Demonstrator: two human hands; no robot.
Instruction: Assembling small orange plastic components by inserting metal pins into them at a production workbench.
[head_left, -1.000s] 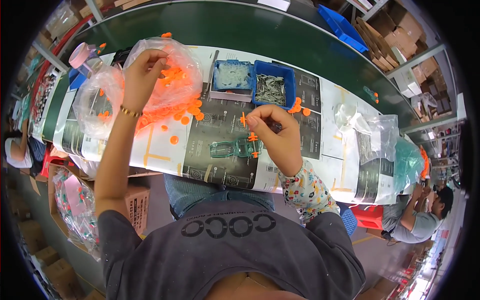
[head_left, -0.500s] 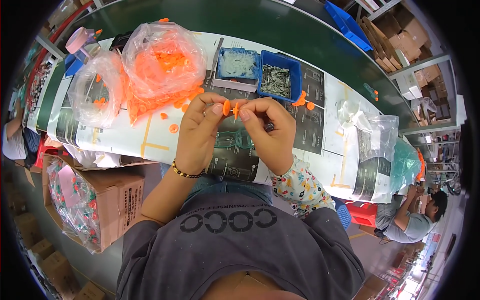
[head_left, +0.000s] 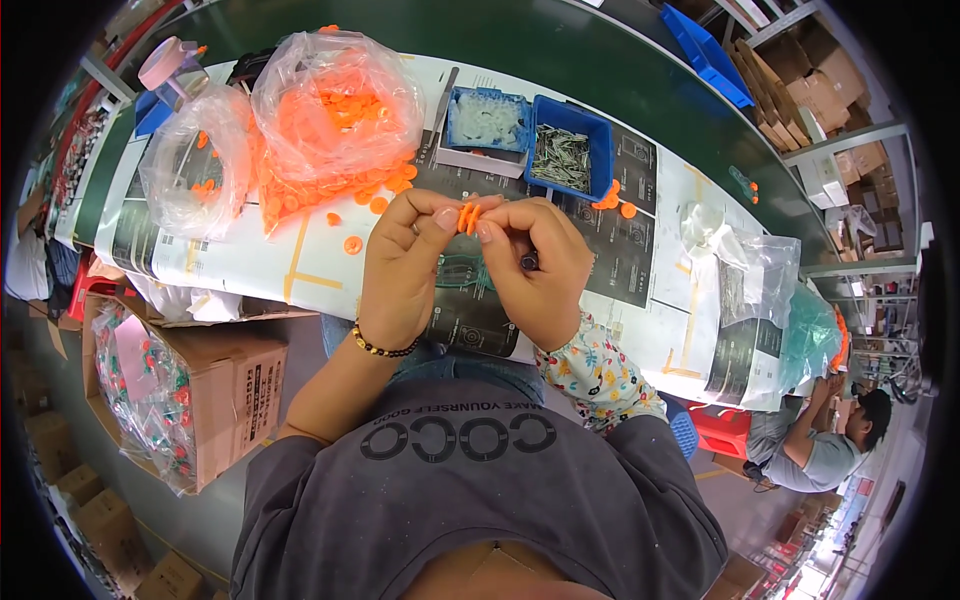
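In front of my chest, my left hand [head_left: 400, 265] pinches a small orange plastic disc [head_left: 465, 217] between thumb and fingertips. My right hand [head_left: 540, 262] grips a second orange disc [head_left: 474, 220] edge-on, up against the first. A dark rounded end of some object [head_left: 529, 261] pokes out of my curled right fingers; the rest of it is hidden. Under the hands, a clear green plastic piece [head_left: 460, 270] lies on the table. Beyond them are a blue tray of metal pins [head_left: 562, 155] and a blue box with whitish, grease-like stuff [head_left: 488, 118].
A big clear bag of orange discs [head_left: 335, 120] stands far left, loose discs [head_left: 353, 244] spilling beside it. Left of it lies another clear bag [head_left: 195, 170]. Clear and green bags [head_left: 810, 335] sit at right. A carton [head_left: 235, 400] of bagged parts stands lower left. Someone [head_left: 835, 440] sits far right.
The two orange discs, held slightly apart before, are now together. My right hand has moved a little left toward my left hand. The whole view has shifted slightly.
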